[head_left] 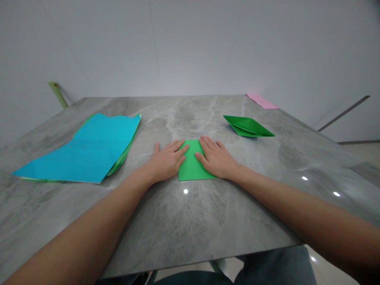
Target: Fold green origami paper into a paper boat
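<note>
A green piece of paper, apparently folded, lies flat on the table in front of me. My left hand rests at its left edge, fingers stretched and partly over the paper. On its right side my right hand lies flat, palm down, covering that edge. Both hands are open, and neither grips the sheet. Beyond my right hand sits a folded green paper shape with pointed ends, resembling a boat.
A stack of large sheets with blue paper on top and green beneath lies to the left. Pink paper lies at the far right edge of the grey marbled table. A white wall stands behind.
</note>
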`<state>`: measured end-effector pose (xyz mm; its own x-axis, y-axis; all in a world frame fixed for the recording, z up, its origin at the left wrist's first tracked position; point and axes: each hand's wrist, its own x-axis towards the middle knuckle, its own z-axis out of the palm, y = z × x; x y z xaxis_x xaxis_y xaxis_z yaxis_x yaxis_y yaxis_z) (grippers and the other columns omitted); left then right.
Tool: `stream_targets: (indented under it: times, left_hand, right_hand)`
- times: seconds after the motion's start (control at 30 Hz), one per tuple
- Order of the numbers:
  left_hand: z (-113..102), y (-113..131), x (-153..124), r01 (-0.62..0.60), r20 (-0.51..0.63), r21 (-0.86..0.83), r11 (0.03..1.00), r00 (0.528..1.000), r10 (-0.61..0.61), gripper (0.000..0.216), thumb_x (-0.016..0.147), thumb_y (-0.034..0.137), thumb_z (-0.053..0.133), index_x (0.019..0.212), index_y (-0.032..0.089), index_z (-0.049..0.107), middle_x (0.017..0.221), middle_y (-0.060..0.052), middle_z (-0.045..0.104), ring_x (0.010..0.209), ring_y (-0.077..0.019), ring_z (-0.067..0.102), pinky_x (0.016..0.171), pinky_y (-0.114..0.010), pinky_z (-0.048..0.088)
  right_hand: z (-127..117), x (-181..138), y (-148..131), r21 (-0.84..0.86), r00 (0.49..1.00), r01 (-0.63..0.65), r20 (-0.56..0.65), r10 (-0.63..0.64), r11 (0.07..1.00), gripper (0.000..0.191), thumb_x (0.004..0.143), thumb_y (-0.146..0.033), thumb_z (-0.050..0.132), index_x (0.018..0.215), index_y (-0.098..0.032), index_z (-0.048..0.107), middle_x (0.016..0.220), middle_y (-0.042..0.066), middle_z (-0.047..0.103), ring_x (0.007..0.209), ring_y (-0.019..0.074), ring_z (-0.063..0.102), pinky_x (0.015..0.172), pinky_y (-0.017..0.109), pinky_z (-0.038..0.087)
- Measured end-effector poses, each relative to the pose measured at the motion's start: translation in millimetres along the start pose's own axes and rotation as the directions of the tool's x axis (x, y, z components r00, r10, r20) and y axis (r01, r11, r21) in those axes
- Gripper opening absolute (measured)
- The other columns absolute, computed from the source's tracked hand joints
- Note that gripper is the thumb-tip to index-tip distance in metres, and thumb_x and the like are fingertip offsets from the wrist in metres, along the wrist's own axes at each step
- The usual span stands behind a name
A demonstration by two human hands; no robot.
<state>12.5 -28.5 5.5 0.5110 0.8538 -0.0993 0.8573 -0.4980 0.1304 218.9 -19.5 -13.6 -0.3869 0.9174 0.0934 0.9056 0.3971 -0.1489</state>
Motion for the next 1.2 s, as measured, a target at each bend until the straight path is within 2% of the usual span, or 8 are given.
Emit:
stream_targets:
  times: [0.13,0.27,0.37,0.43,0.6,0.83,1.03,1.2]
  left_hand:
    - [0,-4,3,0.003,-0.005,-0.010,1.000,1.000,-0.003,0.051,0.105,0.036,0.024,0.154,0.024,0.030,0.164,-0.005,0.017,0.151,-0.0300,0.019,0.108,-0.079,0.014]
    - [2,-1,3,0.014,-0.036,-0.018,1.000,0.999,-0.015,0.052,0.106,0.038,0.020,0.155,0.023,0.030,0.165,-0.007,0.016,0.151,-0.0308,0.018,0.108,-0.079,0.012]
    - [2,0,3,0.014,-0.035,-0.030,0.999,0.999,-0.015,0.052,0.106,0.039,0.018,0.155,0.025,0.030,0.165,-0.007,0.017,0.151,-0.0309,0.017,0.108,-0.078,0.011]
    - [2,-1,3,0.012,-0.029,-0.029,1.000,0.999,-0.013,0.052,0.106,0.038,0.019,0.155,0.025,0.029,0.165,-0.008,0.017,0.151,-0.0313,0.016,0.109,-0.077,0.011]
    - [2,-1,4,0.020,-0.011,-0.034,0.999,1.000,-0.020,0.053,0.105,0.036,0.019,0.156,0.022,0.027,0.165,-0.008,0.015,0.152,-0.0329,0.015,0.109,-0.078,0.011]
    - [4,-4,5,0.012,-0.029,-0.047,0.999,0.999,-0.013,0.053,0.105,0.037,0.020,0.155,0.021,0.027,0.165,-0.008,0.015,0.151,-0.0307,0.016,0.108,-0.078,0.010]
    - [3,-3,5,0.005,-0.022,-0.028,1.000,1.000,-0.005,0.052,0.106,0.037,0.021,0.155,0.021,0.029,0.165,-0.009,0.016,0.152,-0.0313,0.016,0.109,-0.078,0.010]
    - [-8,0,-1,-0.004,0.048,-0.030,1.000,0.999,0.005,0.056,0.103,0.039,0.031,0.156,0.022,0.025,0.165,-0.011,0.009,0.152,-0.0340,0.011,0.107,-0.079,0.007]
  right_hand:
    - [-3,-2,7,0.138,0.993,0.047,-0.110,-0.031,0.989,0.058,0.093,-0.038,0.050,0.143,-0.009,0.049,0.154,0.018,0.041,0.145,0.0328,0.034,0.116,0.057,0.028]
    - [-11,-8,2,0.179,0.931,0.301,-0.266,-0.249,0.936,0.034,0.088,-0.040,0.062,0.113,-0.019,0.070,0.131,0.014,0.062,0.127,0.0305,0.054,0.115,0.059,0.027]
    - [-13,-10,-7,0.221,0.855,0.504,-0.263,-0.447,0.835,0.044,0.084,-0.051,0.068,0.115,-0.019,0.069,0.117,0.012,0.067,0.114,0.0283,0.060,0.106,0.051,0.041]
    - [-12,-9,-10,0.246,0.825,0.559,-0.256,-0.504,0.792,0.052,0.082,-0.055,0.069,0.118,-0.017,0.067,0.114,0.014,0.068,0.111,0.0282,0.061,0.099,0.047,0.048]
    - [-12,-8,-13,0.154,0.761,0.637,-0.284,-0.584,0.755,0.041,0.089,-0.050,0.064,0.108,-0.014,0.070,0.105,0.014,0.072,0.100,0.0264,0.066,0.091,0.043,0.052]
    - [-19,-11,-18,0.009,0.679,0.728,-0.153,-0.718,0.686,0.029,0.097,-0.029,0.049,0.100,-0.014,0.073,0.101,0.010,0.075,0.097,0.0237,0.067,0.090,0.039,0.053]
    - [-31,-15,-7,0.106,0.639,0.769,-0.159,-0.752,0.631,0.028,0.088,-0.014,0.048,0.103,-0.016,0.072,0.108,0.010,0.074,0.103,0.0241,0.066,0.091,0.042,0.053]
    - [-33,-12,14,0.263,0.673,0.735,-0.175,-0.719,0.624,0.031,0.083,-0.011,0.052,0.104,-0.017,0.074,0.112,0.009,0.074,0.109,0.0243,0.066,0.095,0.043,0.053]
